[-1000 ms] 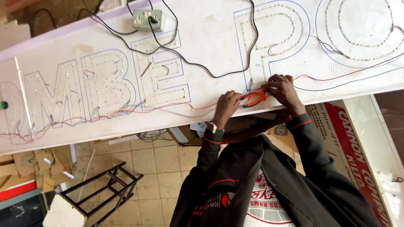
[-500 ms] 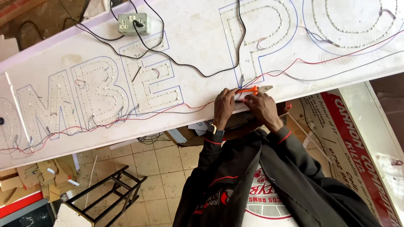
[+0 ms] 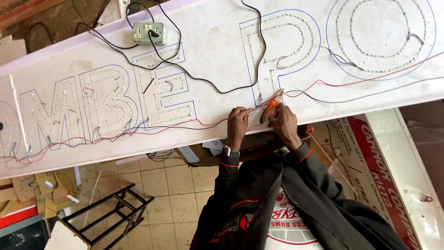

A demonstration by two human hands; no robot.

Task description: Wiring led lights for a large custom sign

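Head view. A long white sign panel [image 3: 212,60] runs across the frame, bearing large outlined letters [image 3: 106,104] filled with rows of small lamps. The person leans over its near edge in a dark jacket with red piping. The left hand [image 3: 238,126] rests on the panel at that edge, fingers curled and pinching a red wire [image 3: 203,123] that trails along the near edge beneath the letters. The right hand [image 3: 283,122], just beside the left, is closed around orange-handled pliers [image 3: 270,107]; the tool's tip points away from the person, toward the foot of the nearest outlined letter. Whether the tip grips the wire cannot be told at this size. A wristwatch [image 3: 231,152] sits on the left wrist. A black cable [image 3: 185,69] loops over the panel from a grey socket box [image 3: 149,33] near the far edge. Below the panel lie a tiled floor [image 3: 171,185], a black metal frame [image 3: 108,215] and cardboard scraps [image 3: 34,187].
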